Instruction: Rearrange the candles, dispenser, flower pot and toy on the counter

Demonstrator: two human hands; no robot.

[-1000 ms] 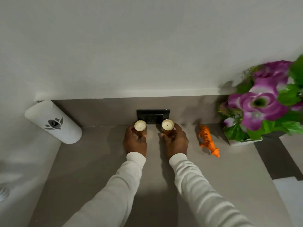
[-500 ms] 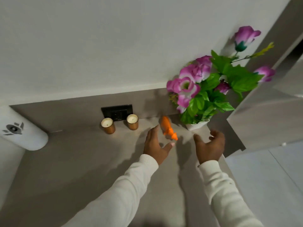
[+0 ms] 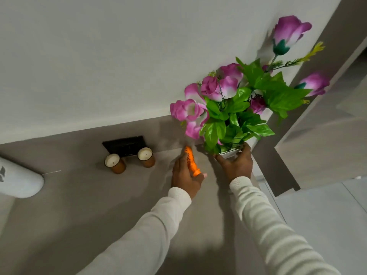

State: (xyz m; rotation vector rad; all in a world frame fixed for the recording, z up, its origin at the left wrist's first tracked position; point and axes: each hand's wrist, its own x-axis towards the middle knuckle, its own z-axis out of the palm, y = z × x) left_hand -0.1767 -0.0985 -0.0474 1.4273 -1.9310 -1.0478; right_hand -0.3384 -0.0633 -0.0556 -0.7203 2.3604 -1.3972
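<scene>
My left hand (image 3: 183, 175) is closed around an orange toy tiger (image 3: 191, 160) on the grey counter (image 3: 99, 205). My right hand (image 3: 237, 165) grips the white flower pot (image 3: 228, 152), which holds purple flowers and green leaves, at the counter's back right. Two candles in brown holders, the left candle (image 3: 114, 162) and the right candle (image 3: 146, 156), stand apart at the back wall, left of both hands. The white dispenser (image 3: 18, 180) lies at the far left, partly out of frame.
A black wall socket (image 3: 125, 144) sits just behind the candles. The counter's right edge runs beside the flower pot, with a lower grey surface (image 3: 327, 147) and pale floor (image 3: 327, 215) beyond it.
Both hands left the candles and moved right. The left hand closed on the toy tiger and the right hand took hold of the flower pot. The view swung right.
</scene>
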